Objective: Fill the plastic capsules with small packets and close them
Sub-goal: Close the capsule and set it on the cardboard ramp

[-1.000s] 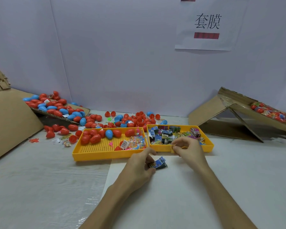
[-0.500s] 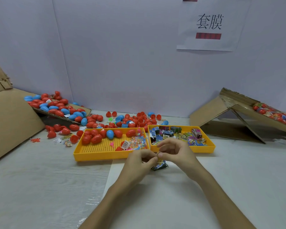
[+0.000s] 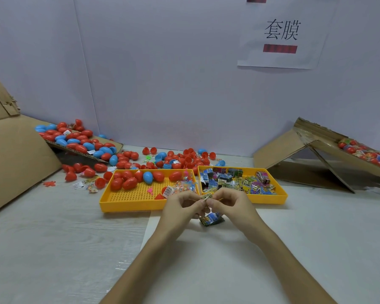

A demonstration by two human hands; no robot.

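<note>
Yellow-printed packet [image 3: 206, 197] is pinched between left hand [image 3: 180, 207] and right hand [image 3: 230, 205] above the counter [image 3: 316, 238]; seemingly readied for filling, so next comes fetching a capsule [image 3: 130, 183] to open

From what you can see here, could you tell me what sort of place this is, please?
Probably a small toy-packing workstation: heaps of red and blue capsules, yellow trays of packets, and a printed sign on the partition.
</note>
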